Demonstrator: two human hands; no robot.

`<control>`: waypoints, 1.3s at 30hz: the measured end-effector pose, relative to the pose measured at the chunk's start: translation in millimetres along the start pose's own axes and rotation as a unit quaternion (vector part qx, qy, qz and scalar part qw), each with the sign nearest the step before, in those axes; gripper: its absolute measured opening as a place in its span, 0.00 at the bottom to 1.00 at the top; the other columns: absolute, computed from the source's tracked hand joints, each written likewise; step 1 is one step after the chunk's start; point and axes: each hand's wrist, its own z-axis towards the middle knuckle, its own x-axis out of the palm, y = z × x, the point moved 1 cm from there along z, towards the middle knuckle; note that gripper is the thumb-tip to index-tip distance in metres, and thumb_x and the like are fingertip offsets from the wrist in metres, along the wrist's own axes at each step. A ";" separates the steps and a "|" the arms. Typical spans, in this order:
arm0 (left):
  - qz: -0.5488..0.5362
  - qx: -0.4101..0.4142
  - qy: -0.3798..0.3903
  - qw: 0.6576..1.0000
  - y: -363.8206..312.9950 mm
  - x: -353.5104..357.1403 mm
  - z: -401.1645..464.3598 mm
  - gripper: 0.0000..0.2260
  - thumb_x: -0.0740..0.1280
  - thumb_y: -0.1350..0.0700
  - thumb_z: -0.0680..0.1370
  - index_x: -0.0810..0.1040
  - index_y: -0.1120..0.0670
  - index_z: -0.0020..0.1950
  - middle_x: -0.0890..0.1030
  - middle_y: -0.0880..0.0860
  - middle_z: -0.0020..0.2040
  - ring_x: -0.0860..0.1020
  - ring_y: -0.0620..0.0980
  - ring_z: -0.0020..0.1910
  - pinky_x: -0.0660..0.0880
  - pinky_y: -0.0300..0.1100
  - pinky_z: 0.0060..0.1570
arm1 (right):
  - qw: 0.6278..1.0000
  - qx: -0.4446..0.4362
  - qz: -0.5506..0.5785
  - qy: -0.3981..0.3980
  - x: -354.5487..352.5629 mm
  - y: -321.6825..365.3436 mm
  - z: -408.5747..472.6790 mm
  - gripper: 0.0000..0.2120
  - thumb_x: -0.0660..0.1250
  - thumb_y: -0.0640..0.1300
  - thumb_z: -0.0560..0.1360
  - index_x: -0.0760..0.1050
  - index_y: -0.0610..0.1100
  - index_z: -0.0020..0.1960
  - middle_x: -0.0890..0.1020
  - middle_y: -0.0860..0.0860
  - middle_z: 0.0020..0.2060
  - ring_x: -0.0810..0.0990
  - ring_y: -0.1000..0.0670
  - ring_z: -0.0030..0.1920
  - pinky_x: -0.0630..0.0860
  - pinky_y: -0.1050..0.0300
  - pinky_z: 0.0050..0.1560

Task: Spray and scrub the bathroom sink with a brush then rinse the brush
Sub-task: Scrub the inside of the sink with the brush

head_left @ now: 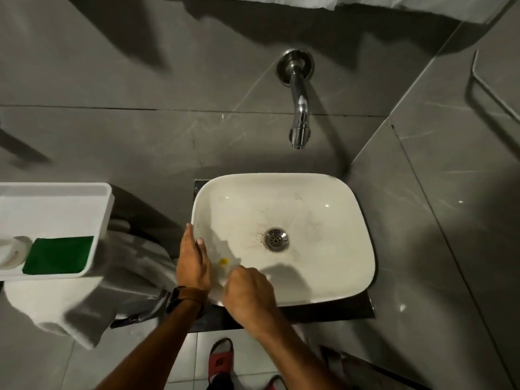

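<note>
A white rectangular sink with a metal drain sits on a dark slab. Faint dark streaks mark the basin around the drain. My left hand grips the sink's left rim, thumb inside the basin, a watch on the wrist. My right hand is closed in a fist at the near left corner of the basin, shut on a pale, blurred brush with a yellow spot, pressed against the inner wall. Most of the brush is hidden by my hand. No spray bottle is in view.
A chrome wall faucet hangs above the sink's far edge, with no water running. At left, a white tray holds a green sponge above a white cloth. Grey tile walls close in behind and right. Red slippers below.
</note>
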 end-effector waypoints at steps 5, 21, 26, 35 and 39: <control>0.006 -0.008 -0.001 1.000 -1.8 -0.1 0.2 0.25 0.51 0.48 0.83 0.57 0.56 0.79 0.64 0.56 0.77 0.68 0.57 0.72 0.66 0.48 0.67 | 0.962 0.188 -0.176 -0.089 -53.4 -134.5 -7.9 0.10 0.61 0.43 0.80 0.79 0.46 0.57 0.84 0.47 0.55 0.83 0.45 0.56 0.79 0.51 0.54; 0.014 -0.016 0.005 1.000 3.4 1.7 1.7 0.24 0.52 0.49 0.83 0.57 0.54 0.79 0.65 0.56 0.77 0.69 0.58 0.71 0.67 0.52 0.68 | 0.951 0.231 -0.089 -0.185 -75.1 -133.5 60.1 0.11 0.59 0.41 0.83 0.80 0.42 0.58 0.85 0.42 0.55 0.83 0.41 0.56 0.78 0.51 0.52; 0.018 -0.026 0.009 0.999 1.1 -0.9 1.4 0.24 0.53 0.49 0.83 0.56 0.53 0.79 0.65 0.55 0.76 0.69 0.57 0.71 0.68 0.52 0.68 | 0.976 0.165 -0.092 -0.108 -19.0 -79.4 47.3 0.11 0.61 0.40 0.79 0.81 0.44 0.56 0.86 0.45 0.53 0.85 0.43 0.55 0.80 0.52 0.51; 0.004 -0.030 0.019 0.999 -1.4 -1.9 -0.4 0.30 0.49 0.41 0.80 0.55 0.52 0.79 0.65 0.55 0.77 0.70 0.58 0.70 0.70 0.55 0.66 | 0.983 0.108 -0.114 -0.095 -32.6 -73.2 53.8 0.13 0.61 0.40 0.80 0.80 0.45 0.61 0.85 0.45 0.56 0.84 0.42 0.56 0.80 0.50 0.52; 0.009 -0.036 0.018 0.999 -1.3 -1.6 -0.9 0.27 0.50 0.43 0.82 0.55 0.51 0.79 0.65 0.54 0.77 0.70 0.57 0.70 0.70 0.54 0.66 | 0.966 0.200 -0.090 -0.135 -45.0 -121.3 32.5 0.10 0.63 0.41 0.80 0.81 0.45 0.57 0.86 0.47 0.53 0.85 0.45 0.54 0.82 0.52 0.50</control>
